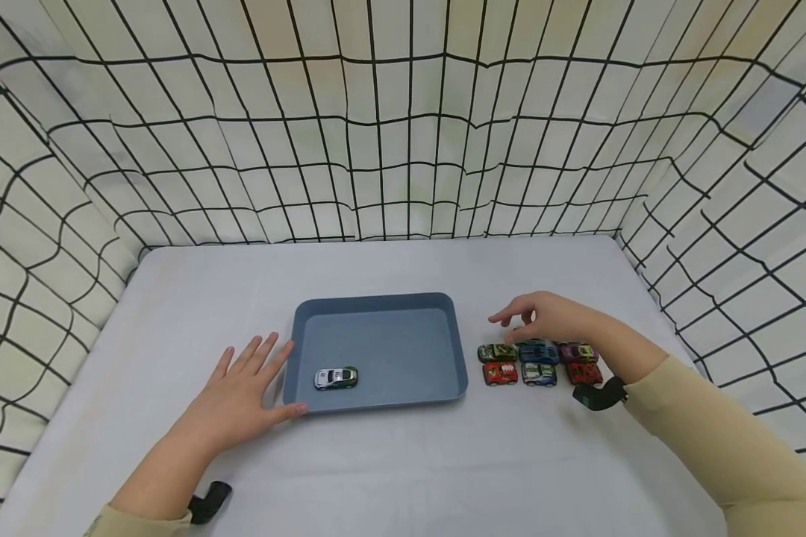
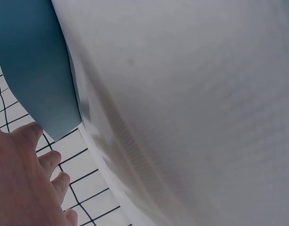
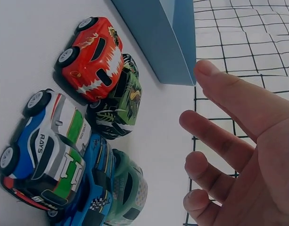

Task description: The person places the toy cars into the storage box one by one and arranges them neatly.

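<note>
A blue-grey tray [image 1: 392,343] lies on the white table, holding a white-and-green toy car [image 1: 336,378] near its front left. My left hand [image 1: 238,406] is spread flat at the tray's left side, thumb and fingertips at the rim. Right of the tray, my right hand [image 1: 544,315] hovers behind the toy cars with fingers loosely bent and nothing held. Those cars stand in two rows: green-and-black [image 1: 497,353], blue [image 1: 538,352] and purple [image 1: 579,352] behind; red [image 1: 500,373], white-blue-green [image 1: 539,374] and dark red [image 1: 583,373] in front. The right wrist view adds a teal car [image 3: 130,188] beside the blue one.
Black grid netting [image 1: 410,142] over white cloth encloses the table [image 1: 403,462] at the back and both sides. Dark wrist straps [image 1: 210,501] show at both sleeve ends. The right forearm reaches past the right end of the car rows.
</note>
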